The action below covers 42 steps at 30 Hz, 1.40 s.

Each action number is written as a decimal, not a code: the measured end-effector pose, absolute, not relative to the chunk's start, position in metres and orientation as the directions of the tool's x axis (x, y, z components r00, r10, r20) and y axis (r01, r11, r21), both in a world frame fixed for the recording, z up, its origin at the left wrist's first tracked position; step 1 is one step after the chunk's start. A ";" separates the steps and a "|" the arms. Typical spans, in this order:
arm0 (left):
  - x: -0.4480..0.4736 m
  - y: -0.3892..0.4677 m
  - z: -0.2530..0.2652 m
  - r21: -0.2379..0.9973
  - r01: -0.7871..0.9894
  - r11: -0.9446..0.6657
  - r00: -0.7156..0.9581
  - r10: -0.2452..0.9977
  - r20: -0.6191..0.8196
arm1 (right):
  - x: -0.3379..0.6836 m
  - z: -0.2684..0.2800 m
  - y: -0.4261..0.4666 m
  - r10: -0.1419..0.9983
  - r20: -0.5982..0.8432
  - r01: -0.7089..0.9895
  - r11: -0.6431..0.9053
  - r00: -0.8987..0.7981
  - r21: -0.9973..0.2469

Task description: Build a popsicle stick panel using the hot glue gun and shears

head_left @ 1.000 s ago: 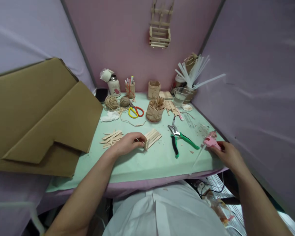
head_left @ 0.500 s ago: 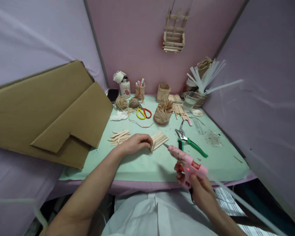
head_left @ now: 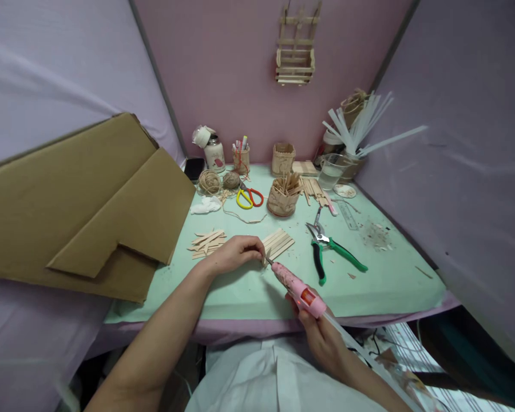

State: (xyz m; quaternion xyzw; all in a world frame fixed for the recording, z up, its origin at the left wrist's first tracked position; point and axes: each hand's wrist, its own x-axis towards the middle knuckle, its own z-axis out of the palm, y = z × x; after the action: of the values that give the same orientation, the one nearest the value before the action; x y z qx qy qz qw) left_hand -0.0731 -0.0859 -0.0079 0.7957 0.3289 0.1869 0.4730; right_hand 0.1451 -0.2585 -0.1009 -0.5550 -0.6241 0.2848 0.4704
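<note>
My right hand is wrapped round a pink hot glue gun, a long clear glue stick trailing from its back end. The nozzle points left, at the fingertips of my left hand. Those fingers are closed on a small wooden stick piece, held on edge at the left end of a flat panel of wooden craft sticks. Whether the nozzle touches the wood, I cannot tell. Left of my left hand lies a loose pile of cut craft sticks.
Green-handled pruning shears lie right of the panel. Behind stand a holder full of sticks, red-and-yellow scissors, twine balls and a plastic cup of water. Folded cardboard leans at the left. Wood scraps litter the right side.
My right hand has brought the glue gun leftward, its nozzle now at my left fingertips. My left hand stays by the panel. The view has shifted slightly.
</note>
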 end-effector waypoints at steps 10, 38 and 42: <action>-0.072 -0.086 -0.006 0.865 0.368 -0.342 0.716 0.697 -0.029 | 0.139 -0.068 -0.248 0.901 0.432 0.506 0.386 -0.028 -0.771; -0.073 -0.085 -0.011 0.874 0.334 -0.354 0.720 0.694 0.006 | 0.138 -0.105 -0.254 0.929 0.354 0.563 0.236 0.109 -0.792; -0.073 -0.086 -0.010 0.872 0.337 -0.355 0.721 0.693 0.003 | 0.141 -0.106 -0.255 0.949 0.302 0.536 0.211 0.086 -0.817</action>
State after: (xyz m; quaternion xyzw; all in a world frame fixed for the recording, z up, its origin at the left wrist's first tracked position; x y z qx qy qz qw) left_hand -0.0728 -0.0856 -0.0104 0.8009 0.3214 0.1898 0.4682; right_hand 0.1408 -0.2554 -0.1063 -0.5843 -0.6355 0.2302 0.4491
